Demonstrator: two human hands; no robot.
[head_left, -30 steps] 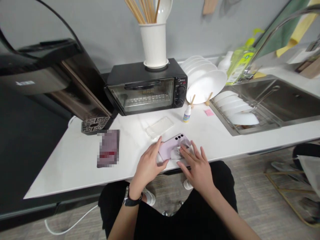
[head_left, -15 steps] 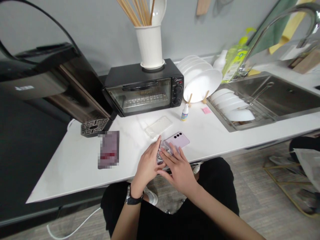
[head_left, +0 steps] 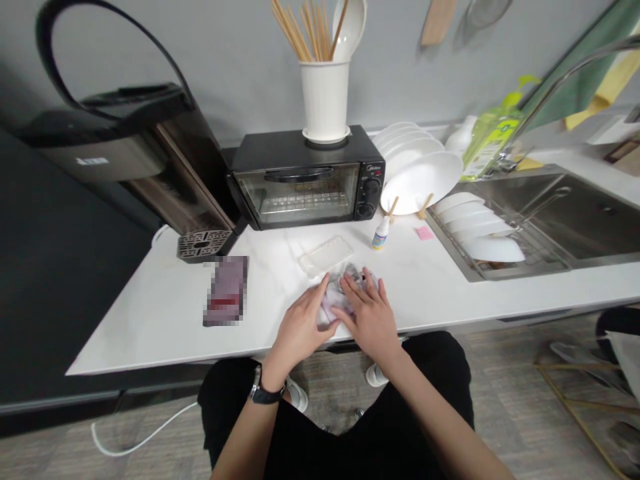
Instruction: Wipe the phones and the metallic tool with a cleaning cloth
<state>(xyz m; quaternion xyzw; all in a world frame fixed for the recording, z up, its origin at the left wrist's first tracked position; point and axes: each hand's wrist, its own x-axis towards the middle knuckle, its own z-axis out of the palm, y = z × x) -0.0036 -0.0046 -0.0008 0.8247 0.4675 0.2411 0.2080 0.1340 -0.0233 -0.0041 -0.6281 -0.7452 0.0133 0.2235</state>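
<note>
A lilac phone (head_left: 329, 312) lies on the counter with its back up, mostly covered by my hands and a crumpled grey cloth (head_left: 351, 271). Along the phone's left side my left hand (head_left: 301, 323) braces it, thumb and index finger spread at its edge. My right hand (head_left: 373, 317) presses the cloth onto the phone's back with fingers laid out over it. Just behind them is a clear phone case (head_left: 327, 256). Farther back stands a small white bottle (head_left: 381, 235) with a blue and yellow label.
A purple object, blurred out (head_left: 226, 293), lies to the left, near a black water dispenser (head_left: 200, 167). A toaster oven (head_left: 305, 180) carries a white chopstick holder (head_left: 325, 97). Plates (head_left: 425, 183), a pink note (head_left: 425, 233) and a sink (head_left: 595, 220) are on the right.
My right hand has moved the cloth toward the far right end of the phone, now covering the camera end. My left hand stays at the phone's left edge. The view has shifted left.
</note>
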